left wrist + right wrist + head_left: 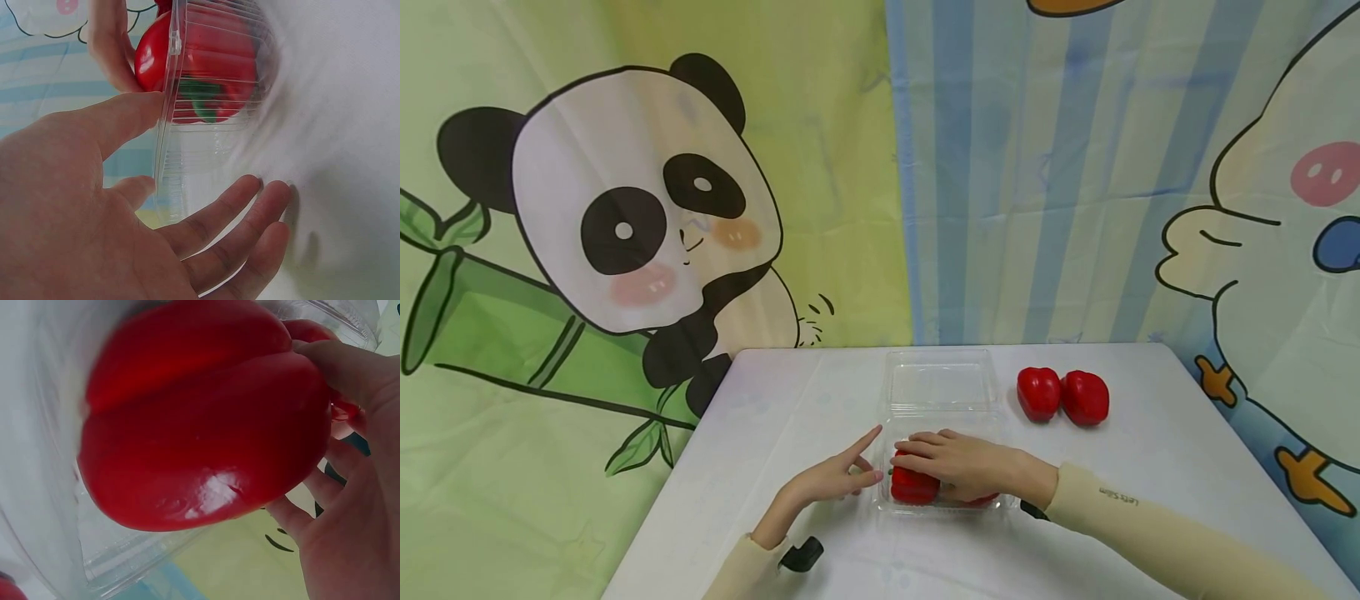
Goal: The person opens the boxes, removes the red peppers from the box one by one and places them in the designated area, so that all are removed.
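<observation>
A clear plastic clamshell box [889, 510] stands on the table with its lid [940, 379] folded back. Inside lie two red bell peppers. My right hand [962, 462] reaches over the box and grips the left bell pepper [915, 487], fingers over its far side. Its green stem [203, 100] faces left through the ridged wall. The second bell pepper [200, 425] sits under my right palm, mostly covered in the head view. At the box's left side, my left hand [831, 479] has fingers spread; its index finger and thumb are at the rim.
Two more red bell peppers, one [1039, 393] beside the other [1086, 398], lie on the white table [805, 400] behind and right of the box. A printed cloth with a panda [647, 192] hangs behind the table's far edge.
</observation>
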